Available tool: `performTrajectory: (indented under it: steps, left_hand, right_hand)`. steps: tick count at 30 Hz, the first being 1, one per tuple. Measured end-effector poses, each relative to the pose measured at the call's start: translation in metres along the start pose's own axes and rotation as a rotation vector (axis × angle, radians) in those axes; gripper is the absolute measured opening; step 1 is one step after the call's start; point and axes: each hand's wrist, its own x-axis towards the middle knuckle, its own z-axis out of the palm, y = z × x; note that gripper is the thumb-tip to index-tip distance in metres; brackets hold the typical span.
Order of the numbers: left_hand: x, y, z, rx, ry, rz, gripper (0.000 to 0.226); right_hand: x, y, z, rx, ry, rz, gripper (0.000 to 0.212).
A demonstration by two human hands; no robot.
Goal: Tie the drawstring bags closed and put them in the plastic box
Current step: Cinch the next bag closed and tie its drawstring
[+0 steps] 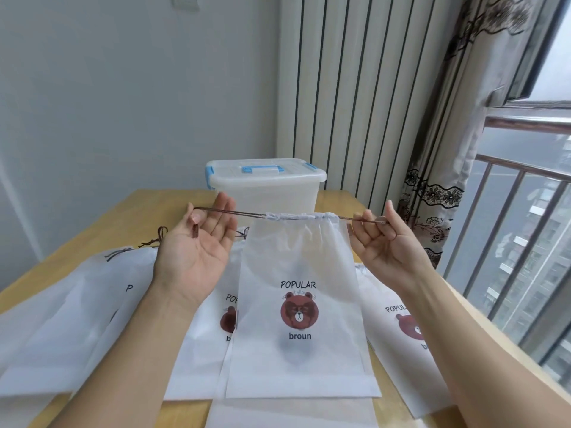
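Lying nearest on the wooden table (160, 200) are several flat white drawstring bags: a blurred pile at the left (68, 319), one partly hidden under the middle bag (200, 350), and one under the right forearm (398, 350), each printed with a brown bear. Above them hangs the held bag (301, 307), marked "POPULAR" and "broun", its lower edge resting on the others and its mouth gathered tight along the brown cord (234, 213). The left hand (197, 245), palm up with fingers mostly straight, pinches the cord's left loop between thumb and forefinger. The right hand (386, 239), fingers curled, pinches the right end, so the cord runs taut and level between the two. Just behind the bag's gathered top sits the translucent plastic box (265, 183), its lid with blue handle and clips shut. Beyond stand a striped wall, a patterned curtain (457, 143) and a window railing (525, 174).
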Motion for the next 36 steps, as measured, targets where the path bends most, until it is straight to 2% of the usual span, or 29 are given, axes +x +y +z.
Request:
performTrajectory:
  steps: [4, 6, 8, 10, 12, 13, 15, 17, 19, 20, 22, 24, 27, 32, 36]
  left_hand:
    - [0.007, 0.015, -0.006, -0.188, 0.129, 0.122, 0.047]
    - [0.011, 0.024, -0.011, -0.237, 0.195, 0.189, 0.058]
    - [0.011, 0.023, -0.009, -0.208, 0.192, 0.188, 0.061]
    - [0.007, 0.011, 0.001, -0.084, 0.148, 0.174, 0.05]
    - [-0.004, -0.005, 0.015, 0.164, 0.029, 0.163, 0.032]
    - [-0.011, -0.013, 0.021, 0.289, -0.061, 0.151, 0.032]
    - [-0.025, -0.03, 0.028, 0.483, -0.262, 0.109, 0.05]
    - [-0.036, -0.046, 0.028, 0.629, -0.41, 0.067, 0.065]
    - [-0.042, -0.055, 0.028, 0.749, -0.429, 0.033, 0.059]
    - [-0.045, -0.057, 0.029, 0.797, -0.418, 0.02, 0.054]
    - [-0.048, -0.062, 0.03, 0.849, -0.39, -0.002, 0.034]
    - [-0.048, -0.069, 0.03, 0.857, -0.313, -0.023, 0.013]
    - [-0.042, -0.075, 0.026, 0.821, -0.175, -0.036, 0.022]
    - [-0.033, -0.071, 0.02, 0.71, -0.196, -0.008, 0.033]
    - [-0.031, -0.071, 0.017, 0.727, -0.169, -0.036, 0.036]
  right_hand:
    - [0.007, -0.016, -0.002, 0.16, 0.076, -0.077, 0.034]
    - [0.011, -0.031, -0.009, 0.209, 0.152, -0.153, 0.022]
    - [0.012, -0.038, -0.013, 0.172, 0.16, -0.193, 0.023]
    - [0.009, -0.033, -0.007, 0.041, 0.065, -0.171, 0.035]
    - [-0.001, -0.024, 0.004, -0.177, -0.096, -0.137, 0.039]
    - [-0.007, -0.017, 0.012, -0.302, -0.187, -0.129, 0.039]
    - [-0.022, 0.0, 0.026, -0.541, -0.379, -0.166, 0.037]
    - [-0.036, 0.018, 0.037, -0.703, -0.554, -0.285, 0.024]
    - [-0.044, 0.031, 0.043, -0.771, -0.651, -0.396, 0.016]
    - [-0.045, 0.035, 0.044, -0.82, -0.664, -0.433, 0.019]
    - [-0.045, 0.04, 0.043, -0.969, -0.677, -0.471, 0.028]
    - [-0.046, 0.044, 0.042, -1.027, -0.699, -0.365, 0.032]
    - [-0.045, 0.049, 0.043, -0.958, -0.672, -0.201, 0.035]
    - [-0.03, 0.047, 0.035, -0.987, -0.53, -0.215, 0.039]
    - [-0.022, 0.043, 0.027, -1.085, -0.462, -0.31, 0.022]
